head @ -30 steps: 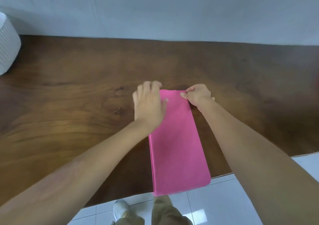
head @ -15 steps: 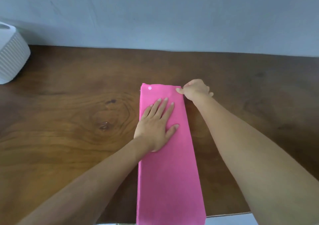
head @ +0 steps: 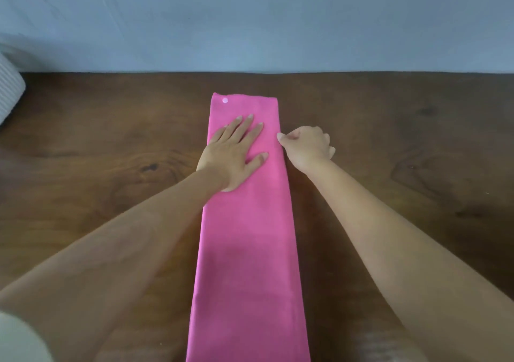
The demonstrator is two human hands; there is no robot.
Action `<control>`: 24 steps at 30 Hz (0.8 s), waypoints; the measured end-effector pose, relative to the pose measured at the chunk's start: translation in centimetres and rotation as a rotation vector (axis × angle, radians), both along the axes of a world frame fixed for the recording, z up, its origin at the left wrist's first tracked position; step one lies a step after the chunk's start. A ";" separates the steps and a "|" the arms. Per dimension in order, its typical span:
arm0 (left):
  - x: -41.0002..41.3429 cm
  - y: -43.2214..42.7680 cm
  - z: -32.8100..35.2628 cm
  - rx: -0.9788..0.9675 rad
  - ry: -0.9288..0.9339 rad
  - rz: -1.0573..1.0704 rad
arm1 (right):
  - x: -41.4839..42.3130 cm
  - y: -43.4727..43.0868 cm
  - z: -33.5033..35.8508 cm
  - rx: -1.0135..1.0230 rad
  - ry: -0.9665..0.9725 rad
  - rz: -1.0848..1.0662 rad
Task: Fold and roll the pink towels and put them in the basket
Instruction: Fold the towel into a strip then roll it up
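Pink towel (head: pixel 247 250), folded to one long strip, lengthwise on wooden desk (head: pixel 97 153). Handling, advised: smooth outward, square the edges, then roll tightly from one end. Left hand (head: pixel 233 153) flat, fingers straight, pressing its far half. Right hand (head: pixel 306 144) curled, thumb at right edge; pinch uncertain.

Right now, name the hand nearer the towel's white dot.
Left. The left hand lies flat on the pink towel, just short of the white dot; the right hand pinches the towel's right edge, farther away.
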State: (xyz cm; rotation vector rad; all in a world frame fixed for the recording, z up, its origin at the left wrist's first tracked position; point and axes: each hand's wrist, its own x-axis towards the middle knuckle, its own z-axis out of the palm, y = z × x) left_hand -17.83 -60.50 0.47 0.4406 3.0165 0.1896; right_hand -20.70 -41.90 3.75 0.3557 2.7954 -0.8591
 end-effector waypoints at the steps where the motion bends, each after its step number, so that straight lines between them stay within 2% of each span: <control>1: -0.8 0.0 0.0 -0.003 -0.004 0.001 | 0.7 0.0 -0.1 0.002 0.016 0.013; 6: -3.6 -0.1 0.0 -0.001 -0.009 -0.008 | 3.8 -0.2 -0.1 0.019 0.082 0.028; 11: -5.5 -0.4 0.0 0.010 -0.005 -0.001 | 7.2 -0.4 -0.1 -0.019 0.070 -0.005; 24: -6.9 -0.9 0.7 0.013 -0.022 -0.032 | 21.9 -1.0 -0.3 0.105 0.040 -0.135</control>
